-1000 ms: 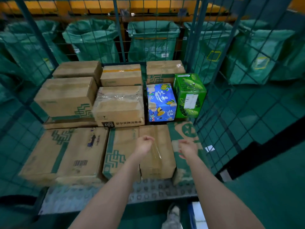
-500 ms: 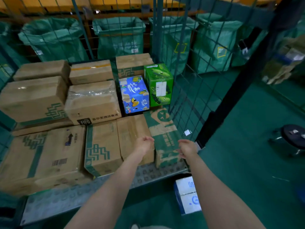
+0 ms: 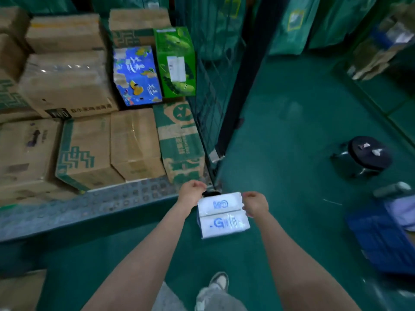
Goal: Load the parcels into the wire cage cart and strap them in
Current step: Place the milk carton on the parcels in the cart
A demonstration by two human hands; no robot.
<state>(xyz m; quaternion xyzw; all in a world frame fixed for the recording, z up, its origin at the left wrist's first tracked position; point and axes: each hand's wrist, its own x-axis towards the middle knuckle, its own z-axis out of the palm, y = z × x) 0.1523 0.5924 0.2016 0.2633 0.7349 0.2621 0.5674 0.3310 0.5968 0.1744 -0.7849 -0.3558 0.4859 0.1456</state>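
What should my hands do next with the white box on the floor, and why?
Probably tighten both hands on the white box and lift it onto the cart deck. The left hand and right hand curl at its far corners, grip unclear; the box sits on the floor outside the cart, and bare deck shows before the cardboard boxes.

Green painted floor (image 3: 292, 142) fills the right half of the view. A round black stool on metal legs (image 3: 369, 153) stands on it at right, with small white scraps on its seat. A blue plastic crate (image 3: 381, 239) sits at the right edge, nearer the viewer. Green fabric sacks (image 3: 292, 23), blurred, line the background.
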